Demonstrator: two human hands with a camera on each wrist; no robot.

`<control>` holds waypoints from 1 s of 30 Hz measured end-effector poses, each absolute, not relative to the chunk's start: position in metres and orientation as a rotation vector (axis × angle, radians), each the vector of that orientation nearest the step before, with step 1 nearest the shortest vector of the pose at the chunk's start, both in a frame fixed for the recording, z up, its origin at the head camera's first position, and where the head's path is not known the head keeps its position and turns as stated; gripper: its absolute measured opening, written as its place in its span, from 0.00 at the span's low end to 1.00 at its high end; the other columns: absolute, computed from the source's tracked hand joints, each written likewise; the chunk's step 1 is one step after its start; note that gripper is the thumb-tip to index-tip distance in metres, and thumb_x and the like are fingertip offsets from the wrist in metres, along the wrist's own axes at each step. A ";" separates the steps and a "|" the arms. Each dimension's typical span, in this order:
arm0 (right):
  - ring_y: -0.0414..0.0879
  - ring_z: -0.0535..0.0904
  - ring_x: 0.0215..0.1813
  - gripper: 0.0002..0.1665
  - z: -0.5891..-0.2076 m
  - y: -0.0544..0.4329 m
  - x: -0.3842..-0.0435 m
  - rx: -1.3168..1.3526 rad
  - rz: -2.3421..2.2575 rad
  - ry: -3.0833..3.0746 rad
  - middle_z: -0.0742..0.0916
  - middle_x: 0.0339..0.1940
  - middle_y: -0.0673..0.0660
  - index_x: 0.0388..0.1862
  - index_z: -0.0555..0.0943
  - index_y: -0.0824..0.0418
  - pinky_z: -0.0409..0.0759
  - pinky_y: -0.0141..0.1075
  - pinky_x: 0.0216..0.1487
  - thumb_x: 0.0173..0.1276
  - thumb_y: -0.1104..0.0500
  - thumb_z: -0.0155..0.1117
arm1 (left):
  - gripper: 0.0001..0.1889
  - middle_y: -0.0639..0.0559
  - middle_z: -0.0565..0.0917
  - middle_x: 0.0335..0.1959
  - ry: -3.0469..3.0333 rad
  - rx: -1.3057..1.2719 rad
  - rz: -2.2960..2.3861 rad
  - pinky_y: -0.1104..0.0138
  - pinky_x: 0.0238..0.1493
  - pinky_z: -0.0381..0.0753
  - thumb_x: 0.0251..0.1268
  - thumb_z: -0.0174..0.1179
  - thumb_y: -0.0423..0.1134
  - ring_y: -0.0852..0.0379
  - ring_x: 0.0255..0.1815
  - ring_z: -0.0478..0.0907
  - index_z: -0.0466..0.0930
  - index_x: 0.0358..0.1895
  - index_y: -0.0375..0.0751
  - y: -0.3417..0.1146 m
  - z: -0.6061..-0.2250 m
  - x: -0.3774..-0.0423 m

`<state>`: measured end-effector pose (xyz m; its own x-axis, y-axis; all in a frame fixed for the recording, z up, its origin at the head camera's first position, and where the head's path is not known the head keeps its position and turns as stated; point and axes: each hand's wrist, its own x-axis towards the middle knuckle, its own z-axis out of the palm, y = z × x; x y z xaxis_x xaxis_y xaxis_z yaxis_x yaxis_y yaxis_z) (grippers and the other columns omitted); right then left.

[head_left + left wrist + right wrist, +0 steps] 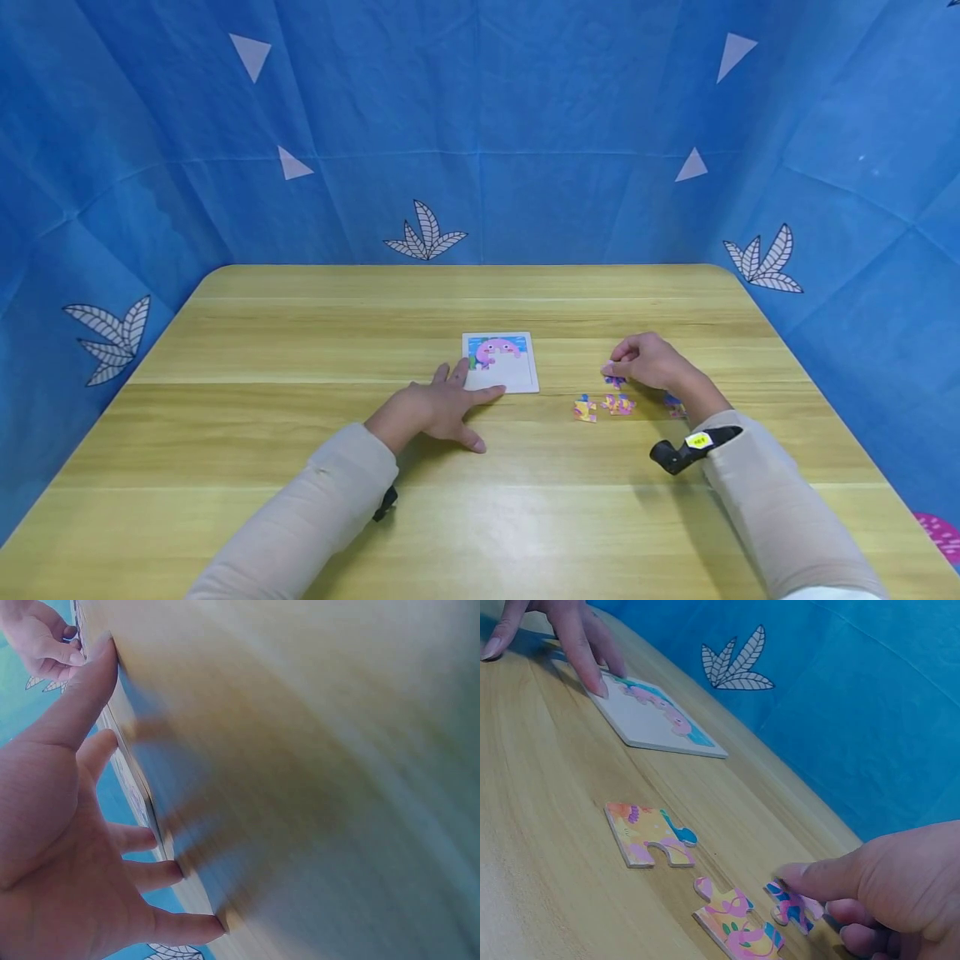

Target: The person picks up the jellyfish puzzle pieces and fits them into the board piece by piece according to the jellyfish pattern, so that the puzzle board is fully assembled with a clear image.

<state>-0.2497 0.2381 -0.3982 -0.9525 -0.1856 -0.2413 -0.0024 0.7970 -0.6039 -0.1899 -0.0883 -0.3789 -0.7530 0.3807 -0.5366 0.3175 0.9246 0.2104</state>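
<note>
Left hand [444, 408], spread wide, touches the puzzle board [519, 377] while the right hand [652, 362] pinches a blue-purple piece [790, 910] on the table [525, 517] to the board's right, seemingly the pick-up step, which next calls for lifting it toward the board's unfilled part.

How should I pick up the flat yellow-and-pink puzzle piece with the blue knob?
Best come from above and pinch two opposite edges of the yellow-and-pink puzzle piece, perhaps leaving the blue knob alone. It lies flat on the pale wood-grain table, so its thin sides are probably easiest.
</note>
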 end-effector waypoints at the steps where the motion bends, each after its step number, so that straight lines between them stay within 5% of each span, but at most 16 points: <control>1: 0.48 0.73 0.38 0.18 -0.398 0.238 -0.250 -0.139 -0.900 2.700 0.81 0.35 0.57 0.42 0.79 0.65 0.72 0.37 0.39 0.63 0.52 0.66 | 0.44 0.43 0.33 0.77 2.485 0.497 0.139 0.33 0.63 0.51 0.51 0.61 0.66 0.36 0.76 0.33 0.47 0.71 0.79 -0.088 -0.379 -0.190; 30: 0.48 0.74 0.37 0.13 -0.398 0.232 -0.249 -0.168 -0.913 2.723 0.80 0.34 0.57 0.39 0.76 0.66 0.71 0.39 0.40 0.64 0.57 0.64 | 0.44 0.43 0.34 0.77 2.494 0.490 0.130 0.33 0.64 0.50 0.51 0.61 0.66 0.37 0.76 0.34 0.47 0.71 0.79 -0.088 -0.380 -0.189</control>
